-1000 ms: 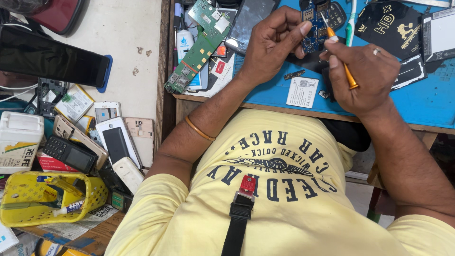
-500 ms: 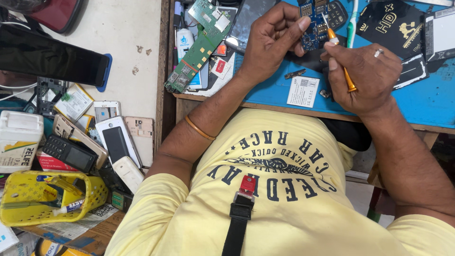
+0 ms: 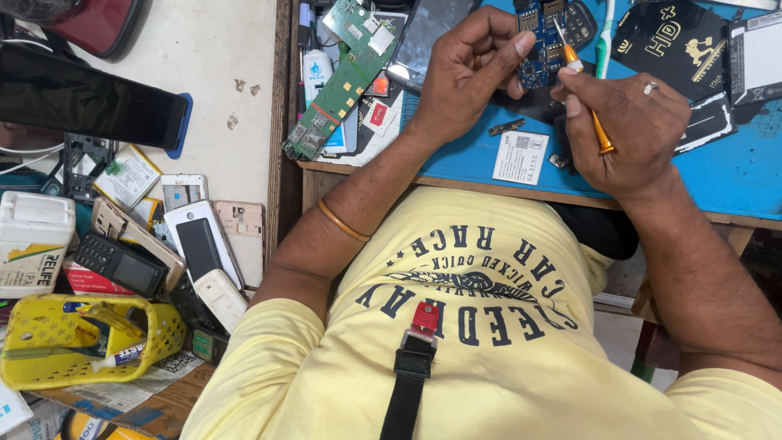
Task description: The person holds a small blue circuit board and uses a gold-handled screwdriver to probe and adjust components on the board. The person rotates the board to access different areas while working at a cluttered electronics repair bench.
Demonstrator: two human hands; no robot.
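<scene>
**Q:** What carries the work, and how is it laid out?

**A:** A blue counter [image 3: 717,175] fills the upper right of the view, its near edge against the person's yellow shirt [image 3: 489,326]. At 9 o'clock from it lies a second, pale surface heaped with spare handsets [image 3: 199,244], with a yellow basket [image 3: 49,342] at 8 o'clock. Spares sit aside; the piece in hand sits directly ahead, where both forearms can brace on the counter edge.

**Q:** Where is the piece being worked on?

**A:** The blue circuit board [image 3: 539,41] lies at 12 o'clock, near the top margin, between the two hands. A long green circuit board [image 3: 334,81] rests idle at 10 o'clock, well apart.

**Q:** What does the left hand do?

**A:** The left hand [image 3: 464,77] has a closed grip, thumb and forefinger pinching the blue board's left edge. The pinch likely steadies the board against the push of the tool.

**Q:** And the right hand?

**A:** The right hand [image 3: 631,134] wraps a closed grip around an orange screwdriver [image 3: 588,98], forefinger running along the shaft. The tip slants up toward 11 o'clock and meets the board; whether it sits in a screw is too small to tell. The forefinger on the shaft probably gives fine control of a slender tool.

**Q:** What small items lie nearby?

**A:** A white label card [image 3: 521,156] lies at 6 o'clock from the board, and a small dark metal part [image 3: 507,127] sits just beside it, apparently kept within reach.
</scene>
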